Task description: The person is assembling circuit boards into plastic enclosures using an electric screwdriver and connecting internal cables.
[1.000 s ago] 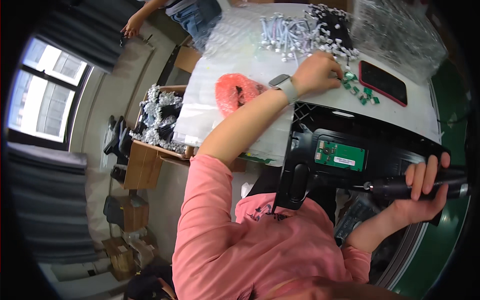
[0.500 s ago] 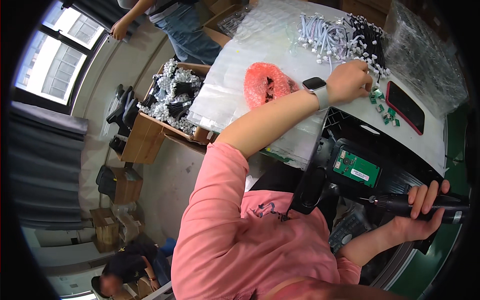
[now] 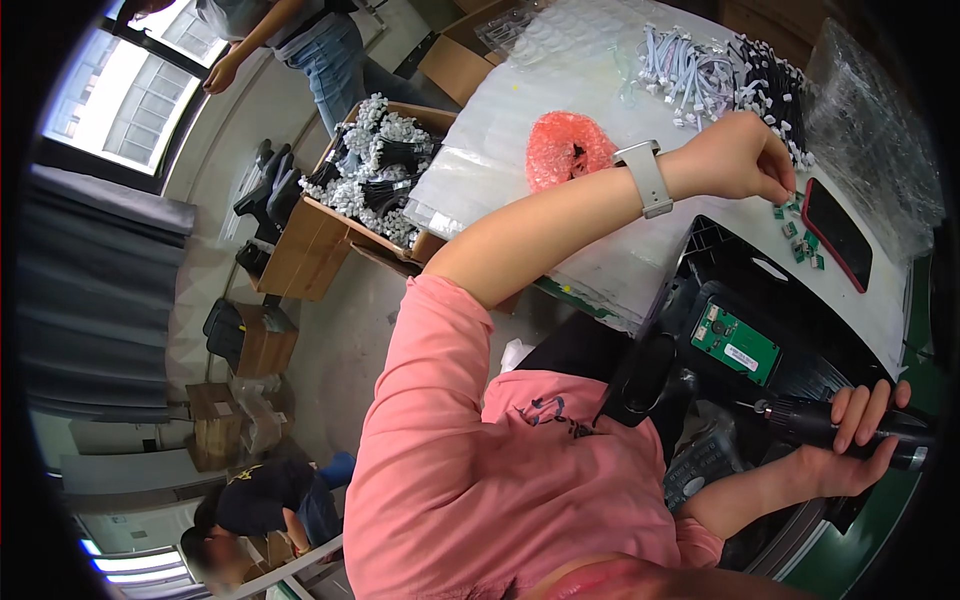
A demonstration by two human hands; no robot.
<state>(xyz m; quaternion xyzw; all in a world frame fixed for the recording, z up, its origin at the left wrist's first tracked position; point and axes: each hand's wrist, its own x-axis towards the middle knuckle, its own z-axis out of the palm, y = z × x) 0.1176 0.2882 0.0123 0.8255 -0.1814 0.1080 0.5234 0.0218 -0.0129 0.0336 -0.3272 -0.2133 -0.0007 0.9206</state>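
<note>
A person in a pink shirt (image 3: 590, 460) reaches across a white-covered worktable (image 3: 490, 170) with the left hand (image 3: 735, 158), its fingers bent and drawn together at the edge of a loose cluster of small green circuit pieces (image 3: 800, 248); at this angle, whether the fingertips grip one of them cannot be made out. The right hand (image 3: 845, 460) is wrapped around a black cylindrical power screwdriver (image 3: 800, 418), its slim tip pointing left, just below a rectangular green circuit board (image 3: 735, 345) seated in a glossy black plastic housing (image 3: 735, 280). The housing lies tilted in front of the person at the table's near edge. Beside the small pieces rests a red-edged dark smartphone (image 3: 840, 235). Farther back lie bundled white cables (image 3: 690, 75) and black cables (image 3: 770, 90), with coral-coloured bubble wrap (image 3: 560, 150) left of the outstretched forearm. A cardboard box (image 3: 290, 255) packed with white-tipped cables stands at left.
</note>
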